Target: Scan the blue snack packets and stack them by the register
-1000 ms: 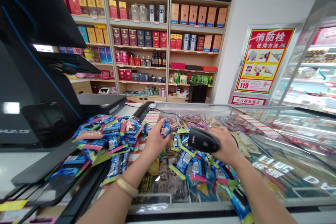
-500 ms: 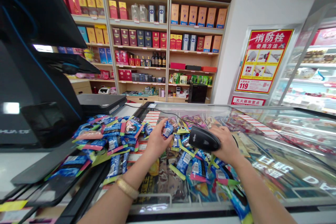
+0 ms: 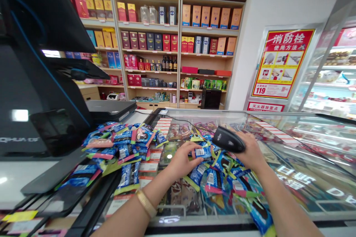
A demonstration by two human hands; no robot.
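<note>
My right hand (image 3: 251,150) is wrapped round a black barcode scanner (image 3: 228,140), whose head points left above a pile of small blue snack packets (image 3: 214,177) with green and pink ends. At the pile's left side my left hand (image 3: 185,160) has thumb and fingers closed on one blue snack packet (image 3: 203,152), its white barcode label facing up. A second heap of the same packets (image 3: 125,144) lies to the left, beside the checkout machine. A gold bracelet (image 3: 146,203) circles my left wrist.
Both my arms reach over a glass-topped freezer (image 3: 278,140) with packaged goods under the lid. A black checkout terminal (image 3: 41,118) stands at left. The scanner's cable (image 3: 180,119) runs back across the glass. Shelves of boxes and bottles (image 3: 150,40) line the back wall.
My left hand has gone from holding a packet left of the pile to gripping one in it. A packet now rests at the left heap's right edge. The scanner has moved right and slightly up.
</note>
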